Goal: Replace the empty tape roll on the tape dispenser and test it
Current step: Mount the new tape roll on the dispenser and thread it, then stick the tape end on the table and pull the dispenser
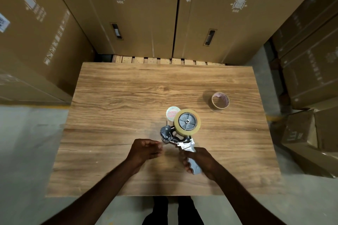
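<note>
Now the right hand [198,160] is wrapped around the grey moulded grip of a hand-held tape dispenser [180,137] with a black and metal head, holding it just above the middle of a wood-grain tabletop [113,115]. A full roll of pale tan packing tape [187,122] sits on the dispenser's grey spoked hub, on the far side of the grip from the person. The left hand [146,150] is beside the dispenser's black roller end, fingers curled in with the tips pinched together close to the head; whether a thin strip of tape lies between them cannot be told. Behind the dispenser, partly hidden by the full roll, a small round white label or disc with reddish print [172,113] rests on the tabletop. Farther from the dispenser, toward the right and far side of the tabletop, the empty brown cardboard tape core [220,101] stands on its edge ring, well apart from both hands. Tall brown cardboard cartons [139,14] rise beyond the tabletop's far edge.
</note>
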### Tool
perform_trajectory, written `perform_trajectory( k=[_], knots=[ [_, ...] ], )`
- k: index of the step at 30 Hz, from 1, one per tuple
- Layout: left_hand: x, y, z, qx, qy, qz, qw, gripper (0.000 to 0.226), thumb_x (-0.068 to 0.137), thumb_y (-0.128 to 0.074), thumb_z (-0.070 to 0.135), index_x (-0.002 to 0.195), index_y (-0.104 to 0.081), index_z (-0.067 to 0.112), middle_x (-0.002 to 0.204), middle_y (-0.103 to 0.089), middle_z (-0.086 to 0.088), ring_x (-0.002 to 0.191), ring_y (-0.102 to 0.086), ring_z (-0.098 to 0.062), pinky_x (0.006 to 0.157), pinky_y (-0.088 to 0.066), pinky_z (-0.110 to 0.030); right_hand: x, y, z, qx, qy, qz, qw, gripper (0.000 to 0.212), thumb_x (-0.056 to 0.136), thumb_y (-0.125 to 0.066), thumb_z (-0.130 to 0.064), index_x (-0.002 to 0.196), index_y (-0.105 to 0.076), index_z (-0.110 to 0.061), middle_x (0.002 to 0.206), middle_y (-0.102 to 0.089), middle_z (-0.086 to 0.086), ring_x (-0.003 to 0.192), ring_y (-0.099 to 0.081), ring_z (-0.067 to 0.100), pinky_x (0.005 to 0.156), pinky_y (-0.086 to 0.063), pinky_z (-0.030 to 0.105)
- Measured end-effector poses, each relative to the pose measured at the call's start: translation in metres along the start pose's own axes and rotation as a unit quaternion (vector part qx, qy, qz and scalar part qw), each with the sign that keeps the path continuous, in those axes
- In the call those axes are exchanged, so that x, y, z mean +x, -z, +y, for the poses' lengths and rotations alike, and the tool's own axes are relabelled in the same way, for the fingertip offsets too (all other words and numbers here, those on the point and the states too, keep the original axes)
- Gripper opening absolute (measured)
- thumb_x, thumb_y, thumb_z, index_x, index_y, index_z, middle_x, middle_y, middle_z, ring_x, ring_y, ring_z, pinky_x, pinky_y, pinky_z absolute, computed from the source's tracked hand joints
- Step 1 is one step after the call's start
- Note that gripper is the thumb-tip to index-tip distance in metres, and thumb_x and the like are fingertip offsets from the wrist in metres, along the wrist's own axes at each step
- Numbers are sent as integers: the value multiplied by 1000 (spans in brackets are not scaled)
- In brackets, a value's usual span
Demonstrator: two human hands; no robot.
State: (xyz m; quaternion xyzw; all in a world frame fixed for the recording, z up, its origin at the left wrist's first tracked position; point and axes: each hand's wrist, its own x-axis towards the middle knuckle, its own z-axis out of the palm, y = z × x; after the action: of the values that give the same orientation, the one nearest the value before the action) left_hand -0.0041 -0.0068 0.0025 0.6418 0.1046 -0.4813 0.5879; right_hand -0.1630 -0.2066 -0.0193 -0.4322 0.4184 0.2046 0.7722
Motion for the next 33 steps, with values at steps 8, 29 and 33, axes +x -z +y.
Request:
perform_trajectory(
  k=[8, 29, 33],
  knots=[
    [6, -17, 2, -148, 196, 61, 968, 17, 90, -72, 9, 90, -67, -7, 68, -74, -20, 56, -74, -27, 46, -60, -29, 0, 0, -9, 33, -26, -53, 998, 10, 91, -73, -11, 93, -69, -3, 87, -60, 24, 65, -56, 26, 56, -42, 32],
    [31, -15, 54, 83, 352, -109, 926, 21, 99, -54, 0, 82, -65, 0, 61, -70, -8, 48, -68, -13, 48, -56, -20, -42, 1, 26, -195, 281, 113, 933, 32, 85, -80, -8, 116, -76, -16, 106, -82, -4, 96, -77, 14, 86, -59, 33],
    [31, -27, 64, 111, 354, -131, 919, 25, 103, -42, 4, 87, -61, 1, 61, -69, -9, 49, -68, -15, 50, -55, -22, -70, -4, 19, -209, 330, 54, 919, 62, 89, -71, -2, 133, -65, -46, 130, -71, -26, 125, -67, 4, 105, -52, 22]
  ],
)
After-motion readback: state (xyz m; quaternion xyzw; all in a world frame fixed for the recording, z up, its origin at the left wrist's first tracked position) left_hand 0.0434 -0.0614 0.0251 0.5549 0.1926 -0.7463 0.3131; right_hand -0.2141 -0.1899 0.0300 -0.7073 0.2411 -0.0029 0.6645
